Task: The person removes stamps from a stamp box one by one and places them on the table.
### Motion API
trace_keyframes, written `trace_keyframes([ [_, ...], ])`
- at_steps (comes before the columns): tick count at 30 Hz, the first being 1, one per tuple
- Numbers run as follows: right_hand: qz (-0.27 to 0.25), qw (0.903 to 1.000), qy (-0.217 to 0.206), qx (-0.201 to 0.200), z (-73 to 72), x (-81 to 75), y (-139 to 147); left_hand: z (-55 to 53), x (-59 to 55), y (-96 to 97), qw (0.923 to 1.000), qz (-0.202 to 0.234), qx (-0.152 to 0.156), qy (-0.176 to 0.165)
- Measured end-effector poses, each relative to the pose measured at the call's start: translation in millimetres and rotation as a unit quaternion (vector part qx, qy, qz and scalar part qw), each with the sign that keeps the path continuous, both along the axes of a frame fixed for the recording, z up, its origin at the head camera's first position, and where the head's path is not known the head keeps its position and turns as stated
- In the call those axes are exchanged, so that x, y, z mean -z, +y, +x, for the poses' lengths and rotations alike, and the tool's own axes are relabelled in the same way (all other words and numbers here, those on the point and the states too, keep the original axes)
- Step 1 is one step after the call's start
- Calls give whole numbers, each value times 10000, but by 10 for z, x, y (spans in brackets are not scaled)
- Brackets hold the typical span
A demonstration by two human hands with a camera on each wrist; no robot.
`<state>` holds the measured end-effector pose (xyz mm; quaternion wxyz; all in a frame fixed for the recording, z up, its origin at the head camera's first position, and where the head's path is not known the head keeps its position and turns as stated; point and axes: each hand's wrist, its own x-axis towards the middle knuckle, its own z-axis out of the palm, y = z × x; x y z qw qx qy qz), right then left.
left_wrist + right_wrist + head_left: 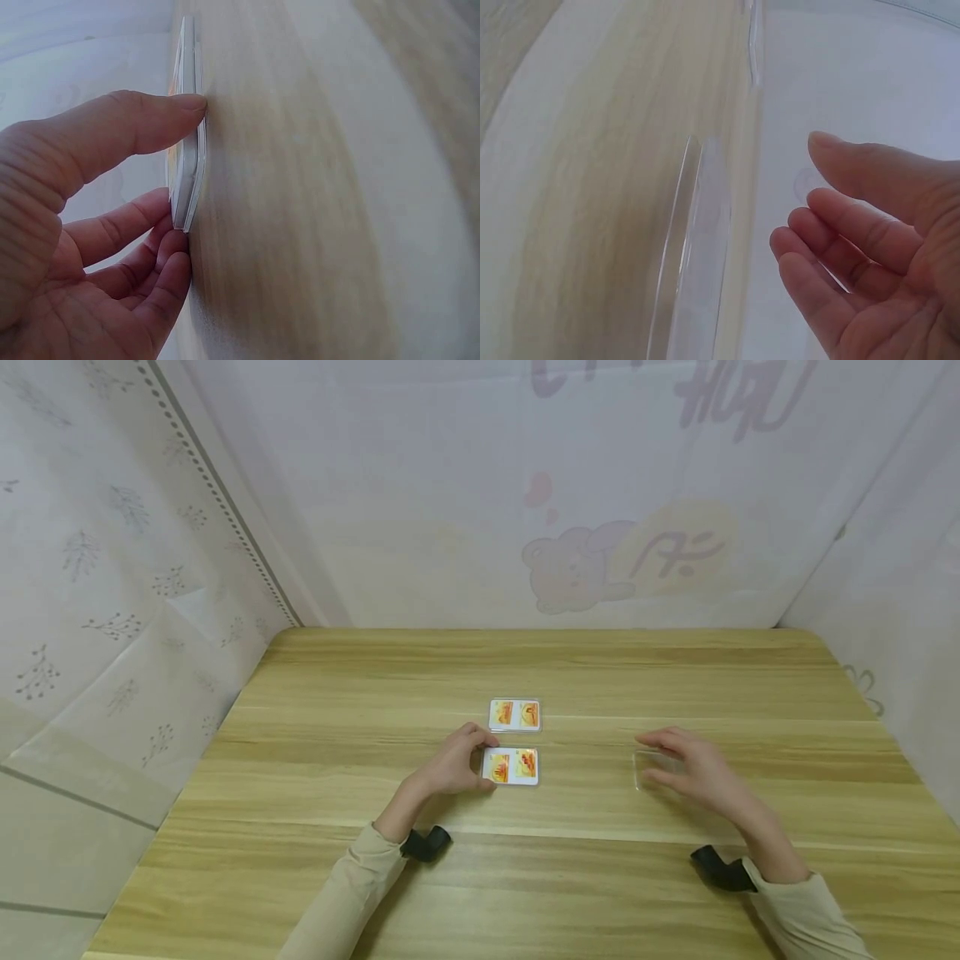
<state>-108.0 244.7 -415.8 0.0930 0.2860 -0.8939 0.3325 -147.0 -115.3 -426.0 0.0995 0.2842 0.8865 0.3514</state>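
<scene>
A clear plastic case (512, 767) lies on the table, holding a white card with two orange stamp-like pictures. My left hand (452, 763) grips its left end, the thumb at the near edge and fingers at the far one. In the left wrist view the thumb (169, 124) presses the side of the layered case (187, 172). My right hand (699, 770) hovers above a clear plastic cover (637, 772) to the right. Its fingers are loosely bent with nothing between them, and in the right wrist view they stand apart from the cover (697, 277).
A second cased card (514, 715) with similar orange pictures lies just beyond the first. The wood-grain table (375, 693) runs back to a printed curtain (420, 493). Black curved pieces (426, 843) sit at both wrists.
</scene>
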Motion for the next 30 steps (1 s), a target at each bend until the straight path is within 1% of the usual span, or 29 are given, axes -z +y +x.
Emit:
trace_keyframes([
  [3,-72,10000,-28,-48,-16,3,-35,6,-7,-1,10000,0,-7,-2],
  [9,-313,9990,-267,-201,-32,-31,-126,11,-12,5,10000,-12,-29,-22],
  [16,-236,9988,-272,-324,-78,-65,-259,6,-8,9,10000,-9,-29,10],
  [24,-385,9953,-722,-524,-130,-89,-436,0,-8,13,10000,-7,-27,27],
  [30,-338,9927,-1028,-525,-151,-112,-545,0,-7,15,10000,6,-25,34],
])
